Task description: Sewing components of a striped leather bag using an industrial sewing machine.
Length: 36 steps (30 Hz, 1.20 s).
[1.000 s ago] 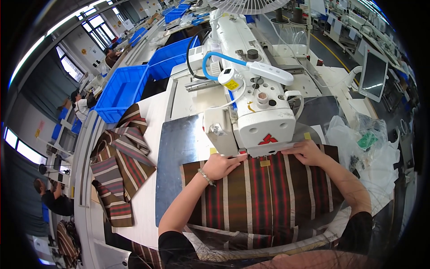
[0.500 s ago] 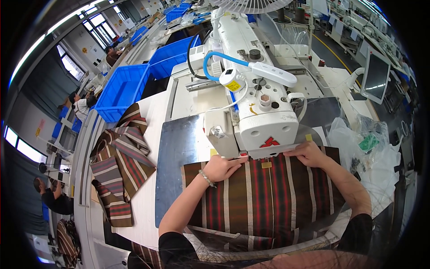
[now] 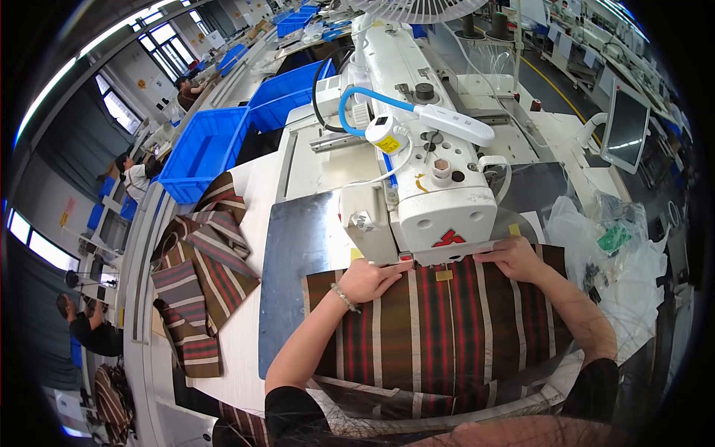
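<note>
Here's the worktop (image 3: 242, 305), pale and broad, running off under everything, and the white sewing machine (image 3: 439, 201) dominates the middle of it. A dark metal plate (image 3: 287, 261) shows to the machine's left. And there's the main piece: the striped cloth (image 3: 428, 335), spread toward the person, its far edge right up against the front of the machine head, its near side bunched in folds. Those folds could drag, I'd say, so slack is worth having there. Off to the left, well apart, sits a loose pile of striped pieces (image 3: 201, 276).

Now the hands, one on each side of the head! The left hand (image 3: 363, 280) rests at the cloth's far edge, index finger reaching in; the right hand (image 3: 518, 259) mirrors it, fingertips at the edge too. As for the grip, neither hand is spread wide, but whether they pinch the cloth or only press it, I can't tell. Good work here looks like even pressure from both sides, stripes running straight, edge square to the machine, and fingertips clear of its underside. Smallest of all, a yellow patch (image 3: 445, 276) shows between the hands, a handy centring guide perhaps.
</note>
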{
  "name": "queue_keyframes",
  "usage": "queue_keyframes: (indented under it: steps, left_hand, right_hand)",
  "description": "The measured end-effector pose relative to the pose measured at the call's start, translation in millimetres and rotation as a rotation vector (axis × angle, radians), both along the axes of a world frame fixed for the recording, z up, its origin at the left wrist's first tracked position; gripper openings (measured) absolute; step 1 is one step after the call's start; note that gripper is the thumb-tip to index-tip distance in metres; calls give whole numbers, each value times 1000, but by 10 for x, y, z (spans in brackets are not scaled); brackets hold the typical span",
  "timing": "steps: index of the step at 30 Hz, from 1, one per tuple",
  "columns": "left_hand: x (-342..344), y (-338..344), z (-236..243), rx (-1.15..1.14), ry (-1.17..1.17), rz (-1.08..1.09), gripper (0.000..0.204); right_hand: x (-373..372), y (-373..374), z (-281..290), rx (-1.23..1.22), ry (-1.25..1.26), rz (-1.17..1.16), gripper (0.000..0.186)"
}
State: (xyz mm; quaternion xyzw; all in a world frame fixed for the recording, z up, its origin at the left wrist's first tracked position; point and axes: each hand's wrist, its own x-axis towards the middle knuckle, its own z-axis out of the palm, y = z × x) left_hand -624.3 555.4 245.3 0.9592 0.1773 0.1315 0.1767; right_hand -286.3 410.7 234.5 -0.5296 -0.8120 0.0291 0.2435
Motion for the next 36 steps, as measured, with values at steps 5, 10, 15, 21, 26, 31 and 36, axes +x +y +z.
queue_keyframes:
  steps: [5, 10, 15, 21, 26, 31, 36]
  left_hand:
    - [4, 6, -26, 90, -41, -26, 20]
    - [22, -39, 34, 91, -19, -3, 20]
    - [20, -38, 35, 127, -33, -9, 20]
    - [14, -25, -3, 115, -9, 12, 20]
    - [24, -26, 15, 126, -40, 5, 19]
    - [41, -56, 75, 124, -65, -5, 20]
    - [24, -50, 33, 137, -85, -3, 22]
  right_hand:
    - [3, -6, -1, 24, -32, 5, 43]
    - [43, -23, 3, -18, -112, 2, 42]
    - [56, -12, -38, 38, -122, 17, 43]
    - [54, -13, -33, 39, -114, 7, 44]
    - [60, -13, -40, 24, -115, 7, 45]
    - [77, -16, -47, -3, -124, 6, 46]
    - [59, -24, -6, -46, -121, 1, 47]
